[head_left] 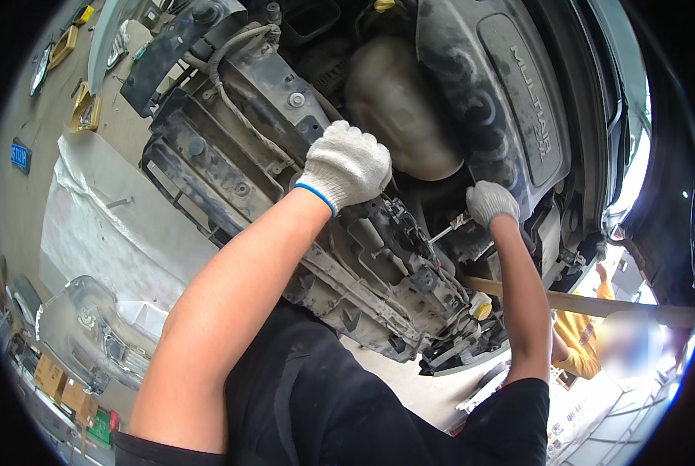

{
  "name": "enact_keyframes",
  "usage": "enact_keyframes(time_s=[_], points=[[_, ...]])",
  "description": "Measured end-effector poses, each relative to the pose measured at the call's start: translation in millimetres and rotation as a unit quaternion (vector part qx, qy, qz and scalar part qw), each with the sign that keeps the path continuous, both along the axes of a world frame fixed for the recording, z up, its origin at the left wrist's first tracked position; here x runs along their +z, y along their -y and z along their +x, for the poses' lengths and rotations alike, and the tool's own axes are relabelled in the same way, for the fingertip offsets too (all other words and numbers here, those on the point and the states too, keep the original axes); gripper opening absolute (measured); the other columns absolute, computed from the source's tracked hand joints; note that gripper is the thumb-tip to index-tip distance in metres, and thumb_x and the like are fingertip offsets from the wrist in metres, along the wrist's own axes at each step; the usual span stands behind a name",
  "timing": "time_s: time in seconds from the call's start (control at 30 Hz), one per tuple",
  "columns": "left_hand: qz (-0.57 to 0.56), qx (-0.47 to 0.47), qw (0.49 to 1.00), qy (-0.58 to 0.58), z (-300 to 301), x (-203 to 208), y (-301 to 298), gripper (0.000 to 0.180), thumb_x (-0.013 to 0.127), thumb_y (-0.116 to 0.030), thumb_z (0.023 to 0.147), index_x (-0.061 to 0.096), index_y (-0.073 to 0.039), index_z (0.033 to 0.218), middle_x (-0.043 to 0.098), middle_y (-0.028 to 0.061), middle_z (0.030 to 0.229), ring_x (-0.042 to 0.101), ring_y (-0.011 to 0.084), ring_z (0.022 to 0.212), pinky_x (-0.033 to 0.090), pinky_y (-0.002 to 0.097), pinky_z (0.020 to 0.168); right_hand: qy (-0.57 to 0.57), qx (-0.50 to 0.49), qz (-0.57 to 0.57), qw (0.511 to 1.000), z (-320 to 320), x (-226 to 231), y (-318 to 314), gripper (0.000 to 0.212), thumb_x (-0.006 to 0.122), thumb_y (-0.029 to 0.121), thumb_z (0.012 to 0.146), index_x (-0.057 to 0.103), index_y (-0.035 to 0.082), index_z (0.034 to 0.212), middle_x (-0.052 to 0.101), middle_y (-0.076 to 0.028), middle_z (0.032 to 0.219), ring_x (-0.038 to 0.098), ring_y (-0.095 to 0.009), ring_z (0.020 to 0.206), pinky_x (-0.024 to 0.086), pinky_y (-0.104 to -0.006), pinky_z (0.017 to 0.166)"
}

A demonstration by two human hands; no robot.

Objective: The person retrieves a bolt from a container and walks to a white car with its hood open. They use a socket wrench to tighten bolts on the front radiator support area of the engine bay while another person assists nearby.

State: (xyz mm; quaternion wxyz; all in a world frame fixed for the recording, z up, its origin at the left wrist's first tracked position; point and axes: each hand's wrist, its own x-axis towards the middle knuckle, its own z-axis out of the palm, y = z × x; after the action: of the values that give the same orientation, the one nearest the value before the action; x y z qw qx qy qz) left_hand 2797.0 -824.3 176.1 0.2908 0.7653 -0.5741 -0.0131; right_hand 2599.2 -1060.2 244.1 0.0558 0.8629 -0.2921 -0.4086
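Observation:
My left hand (pixel 347 165), in a white knit glove with a blue cuff, is closed in a fist over the front frame (pixel 291 99) of an open car engine bay. What lies inside that fist is hidden. Deeper in the bay, my gloved right hand (pixel 491 203) is closed beside the dark plastic engine cover (pixel 510 101). A thin metal rod (pixel 442 233) shows just left of its fingers; whether they grip it is unclear. Between my hands are a dusty rounded metal shield (pixel 398 109) and the hood latch area (pixel 400 217).
A brown bar (pixel 596 304) crosses at the right, near a person in a yellow top (pixel 576 346). A yellow cap (pixel 481 307) sits by my right forearm. On the floor at left are a pale sheet (pixel 122 221), a removed headlight (pixel 91 334) and cardboard boxes (pixel 64 384).

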Motion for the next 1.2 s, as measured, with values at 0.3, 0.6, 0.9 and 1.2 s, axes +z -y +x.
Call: enact_keyframes(time_s=[0.3, 0.6, 0.9, 1.2], points=[[-0.006, -0.005, 1.000, -0.020, -0.1, -3.7, -1.5, 0.022, 0.068, -0.024, 0.076, 0.063, -0.012, 0.059, 0.063, 0.0100, 0.063, 0.063, 0.0283, 0.062, 0.047, 0.0413, 0.066, 0.365, -0.090, 0.025, 0.926, -51.2, -6.0, -15.5, 0.028, 0.052, 0.026, 0.100, 0.065, 0.002, 0.098, 0.069, -0.023, 0.092, 0.069, -0.041, 0.083, 0.054, -0.0490, 0.078], [-0.021, 0.000, 1.000, -0.018, 1.5, 0.0, 0.6, 0.019, 0.068, -0.023, 0.073, 0.063, -0.012, 0.059, 0.062, 0.0099, 0.062, 0.062, 0.0279, 0.061, 0.047, 0.0406, 0.066, -0.173, 0.050, 0.020, 0.984, 3.0, -12.4, 14.1, 0.029, 0.056, 0.018, 0.089, 0.079, 0.007, 0.103, 0.073, -0.022, 0.110, 0.070, -0.039, 0.106, 0.057, -0.0473, 0.092], [-0.020, -0.002, 1.000, -0.006, 1.6, 1.0, -0.4, 0.021, 0.068, -0.025, 0.075, 0.061, -0.012, 0.060, 0.062, 0.0091, 0.064, 0.062, 0.0278, 0.062, 0.048, 0.0414, 0.067, 0.230, -0.128, 0.023, 0.964, -29.2, 0.2, -4.7, 0.035, 0.053, 0.032, 0.096, 0.068, 0.000, 0.092, 0.070, -0.027, 0.095, 0.068, -0.044, 0.094, 0.053, -0.0532, 0.083], [0.007, -0.010, 1.000, 0.003, 2.9, 12.4, 1.7, 0.023, 0.070, -0.024, 0.077, 0.063, -0.009, 0.061, 0.064, 0.0115, 0.065, 0.063, 0.0310, 0.064, 0.052, 0.0428, 0.068, 0.120, -0.071, -0.016, 0.990, -12.7, 7.7, -4.3, 0.035, 0.051, 0.026, 0.095, 0.074, 0.000, 0.093, 0.071, -0.027, 0.097, 0.070, -0.043, 0.094, 0.055, -0.0507, 0.090]])
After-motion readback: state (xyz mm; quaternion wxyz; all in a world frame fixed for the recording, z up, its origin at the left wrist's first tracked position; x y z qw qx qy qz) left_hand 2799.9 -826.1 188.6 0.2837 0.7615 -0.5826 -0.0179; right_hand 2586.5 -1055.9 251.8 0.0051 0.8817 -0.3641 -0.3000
